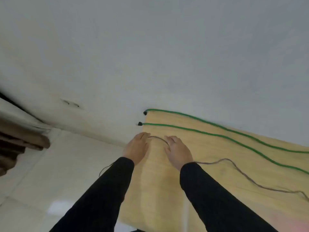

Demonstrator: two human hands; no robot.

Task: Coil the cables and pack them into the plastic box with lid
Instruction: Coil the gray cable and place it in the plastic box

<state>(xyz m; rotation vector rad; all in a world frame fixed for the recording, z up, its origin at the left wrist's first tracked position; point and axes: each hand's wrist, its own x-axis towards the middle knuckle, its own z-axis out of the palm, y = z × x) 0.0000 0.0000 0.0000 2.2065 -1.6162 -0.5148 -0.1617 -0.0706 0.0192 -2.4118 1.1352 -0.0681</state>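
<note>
Coiling begins: the left hand [137,148] and right hand [178,150] each pinch a thin brown cable [247,179] trailing across the wooden worktop [209,148] — two green cables [217,129] wait beyond. Next, probably, loops gathered evenly; no box visible.

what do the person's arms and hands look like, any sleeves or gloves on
Both arms are covered by long, plain black sleeves, close-fitting and ending at the wrists: the left sleeve and the right sleeve. No markings or logos show on the fabric. The left hand and right hand are bare, with no gloves. The frame is too blurred to tell about rings or a watch.
</note>
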